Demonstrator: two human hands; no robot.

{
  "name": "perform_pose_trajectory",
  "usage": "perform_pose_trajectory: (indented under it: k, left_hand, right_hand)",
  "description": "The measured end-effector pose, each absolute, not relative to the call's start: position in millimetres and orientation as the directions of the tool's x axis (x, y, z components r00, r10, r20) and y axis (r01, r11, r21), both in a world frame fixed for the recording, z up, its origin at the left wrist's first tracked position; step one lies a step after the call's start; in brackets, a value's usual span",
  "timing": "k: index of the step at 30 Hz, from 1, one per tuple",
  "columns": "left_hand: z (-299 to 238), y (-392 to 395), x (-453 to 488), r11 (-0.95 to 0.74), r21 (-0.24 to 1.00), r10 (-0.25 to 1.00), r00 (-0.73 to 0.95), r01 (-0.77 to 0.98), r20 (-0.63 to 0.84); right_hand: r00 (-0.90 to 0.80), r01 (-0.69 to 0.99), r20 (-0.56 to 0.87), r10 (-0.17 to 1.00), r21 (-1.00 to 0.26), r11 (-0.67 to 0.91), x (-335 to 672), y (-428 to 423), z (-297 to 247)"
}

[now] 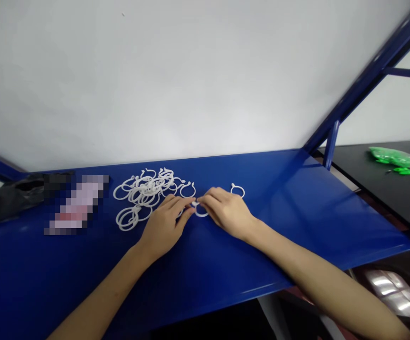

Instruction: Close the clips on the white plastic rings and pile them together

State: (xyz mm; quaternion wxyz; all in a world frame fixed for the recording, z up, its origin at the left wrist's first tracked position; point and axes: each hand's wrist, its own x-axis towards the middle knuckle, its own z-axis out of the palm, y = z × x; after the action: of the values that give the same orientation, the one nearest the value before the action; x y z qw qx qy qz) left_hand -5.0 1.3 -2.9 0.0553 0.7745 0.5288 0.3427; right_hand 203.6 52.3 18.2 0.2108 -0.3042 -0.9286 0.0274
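Note:
A white plastic ring lies between my two hands on the blue shelf. My left hand pinches its left side with fingers pressed together. My right hand grips its right side, fingers curled over it. A pile of several white rings lies just left of my hands. One single white ring lies behind my right hand, apart from the pile.
A blurred pink and white item lies at the left beside a dark bag. A blue metal post rises at the right. Green plastic pieces lie on a black surface beyond. A white wall stands behind.

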Motion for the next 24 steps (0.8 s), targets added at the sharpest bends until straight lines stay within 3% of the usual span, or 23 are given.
perform_pose_trajectory:
  k: [4, 7, 11, 14, 17, 20, 24]
  left_hand:
    - [-12.1, 8.2, -10.1, -0.347, 0.234, 0.871, 0.22, 0.908, 0.439]
    - [-19.8, 11.5, -11.4, -0.281, 0.144, 0.898, 0.207, 0.949, 0.387]
    - [-23.0, 13.4, -11.5, -0.248, 0.122, 0.905, 0.184, 0.961, 0.384]
    - [-18.7, 12.1, -10.6, -0.302, 0.13, 0.875, 0.22, 0.945, 0.431]
    - [-10.7, 8.2, -7.4, -0.398, 0.213, 0.835, 0.256, 0.892, 0.487]
    - [-1.5, 3.8, -2.7, -0.462, 0.361, 0.819, 0.234, 0.81, 0.523]
    - [5.7, 0.4, 0.4, -0.496, 0.453, 0.802, 0.191, 0.74, 0.566]
  right_hand:
    - [-0.533, 0.819, 0.29, 0.795, -0.059, 0.571, 221.8, 68.8, 33.9]
    - [-0.405, 0.91, 0.209, 0.89, 0.001, 0.414, 239.0, 82.9, 37.0]
    - [-0.36, 0.932, 0.197, 0.912, 0.029, 0.362, 246.2, 91.2, 33.0]
    - [-0.446, 0.888, 0.249, 0.86, 0.0, 0.461, 239.6, 87.0, 32.6]
    - [-0.586, 0.767, 0.284, 0.759, -0.106, 0.633, 229.6, 77.4, 31.0]
    - [-0.663, 0.591, 0.336, 0.669, -0.313, 0.744, 219.1, 67.5, 20.8]
    - [-0.599, 0.374, 0.36, 0.715, -0.664, 0.647, 205.8, 59.8, 2.5]
